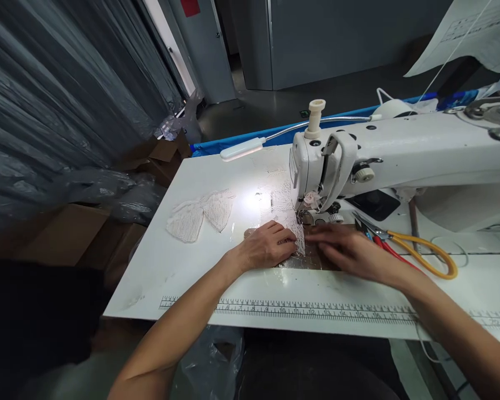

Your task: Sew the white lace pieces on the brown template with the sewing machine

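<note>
A strip of white lace (281,200) lies under the needle area of the white sewing machine (316,161), its near end between my two hands. My left hand (270,244) rests on the lace's left side, fingers bent and closed over it. From the right, my right hand (350,250) reaches beside the needle with its fingers stretched and apart, fingertips close to the lace edge. Whether they touch it I cannot tell. Both hands are over a brown, shiny plate (289,262). Further left on the table lie two joined, cup-shaped lace pieces (200,215).
Yellow-handled scissors (425,253) and a red-handled tool (394,251) lie right of my right hand. A lamp (242,149) lights the white table (158,266). A printed ruler (283,308) runs along the front edge. Cardboard boxes (73,230) stand left.
</note>
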Demonstrator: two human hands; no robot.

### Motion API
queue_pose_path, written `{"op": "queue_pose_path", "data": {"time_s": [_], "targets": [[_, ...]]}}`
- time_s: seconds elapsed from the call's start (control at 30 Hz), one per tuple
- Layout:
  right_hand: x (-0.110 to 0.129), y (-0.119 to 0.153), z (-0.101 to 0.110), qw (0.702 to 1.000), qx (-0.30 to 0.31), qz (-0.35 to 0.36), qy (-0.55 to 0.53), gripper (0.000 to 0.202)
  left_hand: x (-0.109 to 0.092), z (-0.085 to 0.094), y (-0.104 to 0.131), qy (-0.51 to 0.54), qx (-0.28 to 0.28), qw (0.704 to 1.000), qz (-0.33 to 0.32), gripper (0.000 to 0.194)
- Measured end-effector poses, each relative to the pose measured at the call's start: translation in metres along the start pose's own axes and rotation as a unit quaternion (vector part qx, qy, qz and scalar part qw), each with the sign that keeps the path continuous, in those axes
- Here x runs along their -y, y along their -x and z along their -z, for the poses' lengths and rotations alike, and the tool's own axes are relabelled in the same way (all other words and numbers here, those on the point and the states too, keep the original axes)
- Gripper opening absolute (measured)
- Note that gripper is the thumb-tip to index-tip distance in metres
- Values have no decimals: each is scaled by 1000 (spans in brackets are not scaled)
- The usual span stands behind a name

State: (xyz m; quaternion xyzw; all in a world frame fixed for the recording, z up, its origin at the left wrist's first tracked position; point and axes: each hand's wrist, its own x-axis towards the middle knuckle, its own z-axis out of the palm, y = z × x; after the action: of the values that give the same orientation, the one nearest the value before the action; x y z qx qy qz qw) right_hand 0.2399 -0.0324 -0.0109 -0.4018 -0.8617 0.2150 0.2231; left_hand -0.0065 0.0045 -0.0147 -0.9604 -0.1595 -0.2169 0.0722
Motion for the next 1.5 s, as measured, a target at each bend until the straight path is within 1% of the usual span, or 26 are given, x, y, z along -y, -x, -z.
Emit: {"op": "queue_pose_path", "data": {"time_s": [0.07,0.1,0.17,0.23,0.3,0.37,0.57,0.7,0.8,0.9,1.0,1.13,1.2,1.3,1.5], "targets": [[-11,-10,6,999,-10,-32,22,39,0,0,-1,-3,5,1000,-7,14],[-15,-13,5,999,-10,-36,32,40,0,0,-1,-4,5,1000,-9,14],[-22,-15,-3,999,-18,-25,45,41,-1,0,-1,-5,4,1000,-14,14],[-25,-14,-12,998,-39,-4,51,41,-1,0,-2,-7,3,1000,-17,13],[-26,-11,-19,997,-53,5,55,39,-1,0,-2,-10,0,1000,-20,13],[-26,-9,-21,997,-51,4,53,39,-1,1,-2,-13,0,1000,-23,12],[-23,-10,-19,997,-60,7,44,38,0,1,-1,-37,2,999,-40,11],[-21,-10,-20,997,-61,10,49,37,-1,2,-1,-43,7,998,-44,15],[-21,-9,-20,996,-61,12,59,38,-4,6,-3,-32,33,998,-42,17],[-21,-8,-20,995,-49,33,81,38,-9,14,-7,-13,91,995,-26,16],[-20,-6,-20,992,-37,62,106,39,-12,22,-13,8,146,989,-15,20],[-18,-5,-19,990,-40,66,121,39,-13,26,-19,10,176,984,-5,21],[-18,-4,-20,989,-41,64,128,37,-13,25,-19,10,175,985,6,21],[-18,-4,-20,989,-39,61,127,37,-14,21,-15,22,156,987,23,23],[-15,-7,-22,992,-35,32,117,38,-13,15,-8,32,127,991,40,31]]}}
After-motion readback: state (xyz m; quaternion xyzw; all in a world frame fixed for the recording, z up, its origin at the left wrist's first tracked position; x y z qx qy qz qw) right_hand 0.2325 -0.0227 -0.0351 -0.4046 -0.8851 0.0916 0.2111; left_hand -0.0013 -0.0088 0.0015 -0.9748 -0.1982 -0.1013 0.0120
